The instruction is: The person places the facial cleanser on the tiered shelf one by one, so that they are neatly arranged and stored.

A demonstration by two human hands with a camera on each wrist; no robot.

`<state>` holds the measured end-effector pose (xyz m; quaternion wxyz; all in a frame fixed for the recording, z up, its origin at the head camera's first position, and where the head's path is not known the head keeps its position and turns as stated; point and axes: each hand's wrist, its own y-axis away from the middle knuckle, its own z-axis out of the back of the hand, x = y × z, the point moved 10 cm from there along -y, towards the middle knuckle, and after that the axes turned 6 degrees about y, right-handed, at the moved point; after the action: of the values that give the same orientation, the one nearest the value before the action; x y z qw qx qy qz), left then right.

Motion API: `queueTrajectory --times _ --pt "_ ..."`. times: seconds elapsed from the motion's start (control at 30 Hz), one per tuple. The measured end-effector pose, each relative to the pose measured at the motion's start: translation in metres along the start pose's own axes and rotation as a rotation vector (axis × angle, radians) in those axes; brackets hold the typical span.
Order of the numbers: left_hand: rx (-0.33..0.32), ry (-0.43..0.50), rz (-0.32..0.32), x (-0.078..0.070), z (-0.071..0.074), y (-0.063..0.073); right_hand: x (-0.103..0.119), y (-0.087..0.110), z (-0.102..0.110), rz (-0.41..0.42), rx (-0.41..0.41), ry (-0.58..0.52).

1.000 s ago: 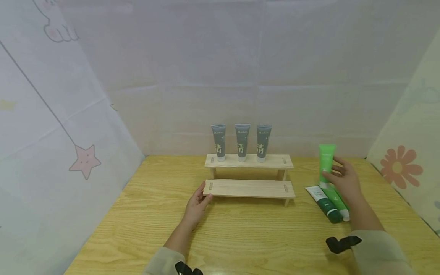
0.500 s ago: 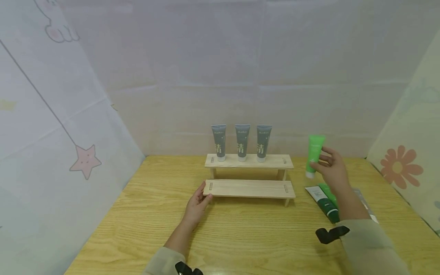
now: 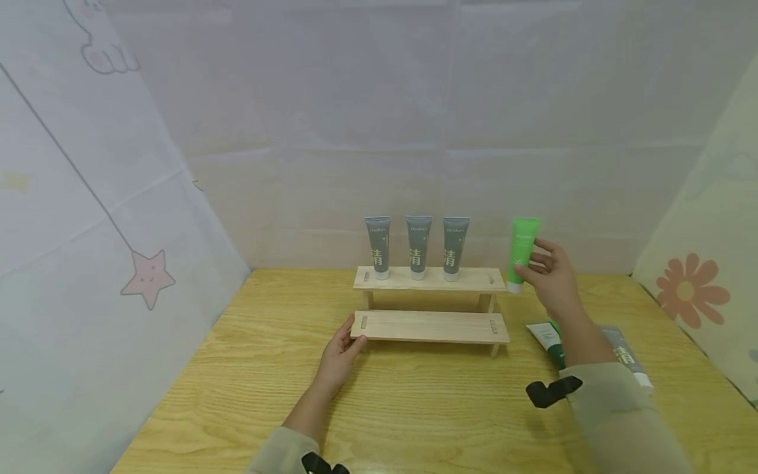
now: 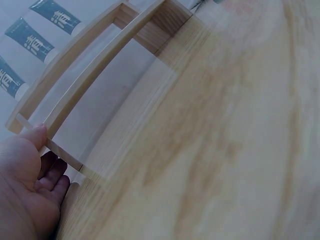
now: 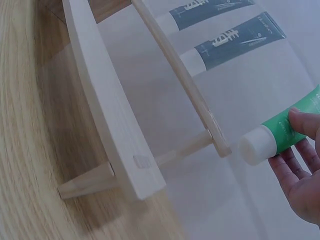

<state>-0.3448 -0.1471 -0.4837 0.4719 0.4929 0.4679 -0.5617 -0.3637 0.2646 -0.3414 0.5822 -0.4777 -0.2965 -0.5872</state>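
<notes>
The left hand [image 3: 337, 359] is pinching the stand [image 3: 429, 326] at its eight o'clock, probably steadying it; the right hand [image 3: 552, 282], at two, is pinching a green tube [image 3: 524, 242] cap-down.

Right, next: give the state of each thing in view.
Bright green tube: held aloft, cap down
Three grey tubes: standing on caps
Two-tier wooden stand: upright
White-and-green tube: lying, partly hidden
Loose grey tube: lying, partly hidden
Green item beside it: mostly hidden
Left hand: gripping stand
Right hand: holding bright green tube
</notes>
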Motion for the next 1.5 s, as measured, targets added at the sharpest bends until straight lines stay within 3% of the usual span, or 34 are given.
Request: queueTrajectory --times 0.9,1.5 --pt "-0.008 -0.006 -0.001 -0.001 0.000 0.001 0.017 -0.023 -0.051 -0.039 0.013 -0.111" --pt "-0.003 0.003 0.010 -0.002 0.000 0.003 0.014 -0.026 -0.062 -0.047 0.009 -0.129"
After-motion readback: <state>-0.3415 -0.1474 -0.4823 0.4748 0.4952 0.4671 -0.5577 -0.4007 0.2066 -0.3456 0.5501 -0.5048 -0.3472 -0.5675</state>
